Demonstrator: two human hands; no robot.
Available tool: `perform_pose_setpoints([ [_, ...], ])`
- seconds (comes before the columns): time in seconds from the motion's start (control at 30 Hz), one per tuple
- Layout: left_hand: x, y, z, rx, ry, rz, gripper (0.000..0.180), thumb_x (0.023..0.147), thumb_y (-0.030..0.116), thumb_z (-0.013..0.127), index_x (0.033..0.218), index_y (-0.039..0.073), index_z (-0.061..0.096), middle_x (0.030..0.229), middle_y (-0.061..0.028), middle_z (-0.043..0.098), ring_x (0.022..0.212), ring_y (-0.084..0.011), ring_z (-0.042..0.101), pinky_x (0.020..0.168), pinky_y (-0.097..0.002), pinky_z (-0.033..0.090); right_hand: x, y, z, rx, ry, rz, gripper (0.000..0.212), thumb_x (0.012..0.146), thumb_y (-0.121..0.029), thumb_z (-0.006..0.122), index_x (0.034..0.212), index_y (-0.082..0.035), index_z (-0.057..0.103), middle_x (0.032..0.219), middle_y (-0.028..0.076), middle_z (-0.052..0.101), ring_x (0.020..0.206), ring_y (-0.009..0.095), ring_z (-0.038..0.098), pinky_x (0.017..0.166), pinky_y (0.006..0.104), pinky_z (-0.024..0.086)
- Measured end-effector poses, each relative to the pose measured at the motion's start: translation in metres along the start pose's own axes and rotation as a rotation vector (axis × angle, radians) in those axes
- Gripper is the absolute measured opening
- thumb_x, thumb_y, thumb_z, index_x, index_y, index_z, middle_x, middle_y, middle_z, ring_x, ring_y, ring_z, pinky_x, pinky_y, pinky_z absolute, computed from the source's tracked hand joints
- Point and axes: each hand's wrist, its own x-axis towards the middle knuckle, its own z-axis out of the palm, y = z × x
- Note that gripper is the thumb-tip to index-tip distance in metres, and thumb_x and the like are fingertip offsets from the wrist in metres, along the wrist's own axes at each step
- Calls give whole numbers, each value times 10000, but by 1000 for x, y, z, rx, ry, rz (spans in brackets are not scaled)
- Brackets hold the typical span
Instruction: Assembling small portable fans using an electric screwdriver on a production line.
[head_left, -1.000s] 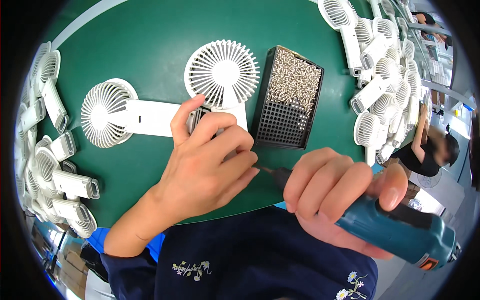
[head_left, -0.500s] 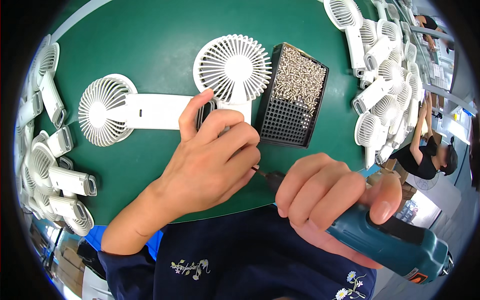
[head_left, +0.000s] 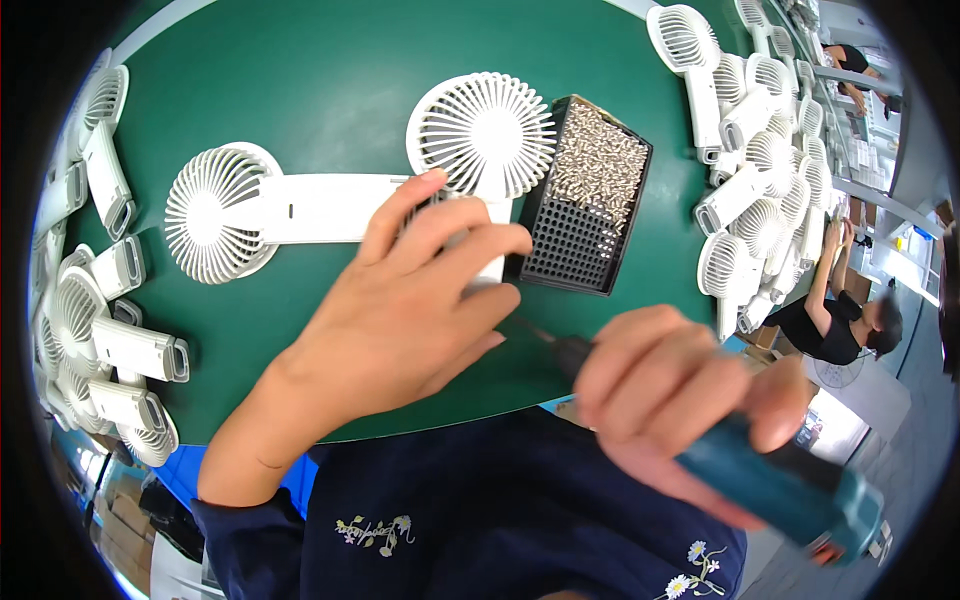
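Note:
My left hand (head_left: 410,290) lies over the handle of a white handheld fan (head_left: 490,140), fingers curled around it. One fingertip reaches the base of the round grille, and much of the handle is hidden beneath the hand. A second white fan (head_left: 330,208) lies sideways to the left, its handle end by my left fingers. My right hand (head_left: 670,390) is closed around a teal electric screwdriver (head_left: 770,480), blurred by motion. Its thin bit points left toward my left fingertips, a short way off the fan handle. Whether a screw sits on the bit, I cannot tell.
A black tray (head_left: 567,280) of small metal screws (head_left: 600,165), with a perforated plate, stands right of the fan. White fans are heaped at the right (head_left: 770,190) and left (head_left: 110,340) of the green table (head_left: 300,80). Another person (head_left: 850,320) sits far right.
My right hand has drawn the screwdriver slightly right, and its bit is now farther from my left fingers. The view has shifted slightly. My left hand stays over the fan handle.

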Motion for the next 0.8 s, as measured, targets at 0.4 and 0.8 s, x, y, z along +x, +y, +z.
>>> perform_pose_setpoints([
  [0.4,7,4,22,141,185,-2,349,655,182,817,980,114,707,1180,-2,623,1078,-280,495,907,-464,370,30,12,-81,-40,-55,-66,897,848,-822,436,1405,-122,378,903,94,520,598,198,527,543,365,442],
  [0.8,10,3,28,94,323,-59,380,624,132,832,978,91,699,1109,-19,635,1053,-283,498,908,-405,370,30,19,-80,-81,11,-155,930,821,-861,404,1399,-133,404,880,82,514,556,181,501,490,345,431],
])
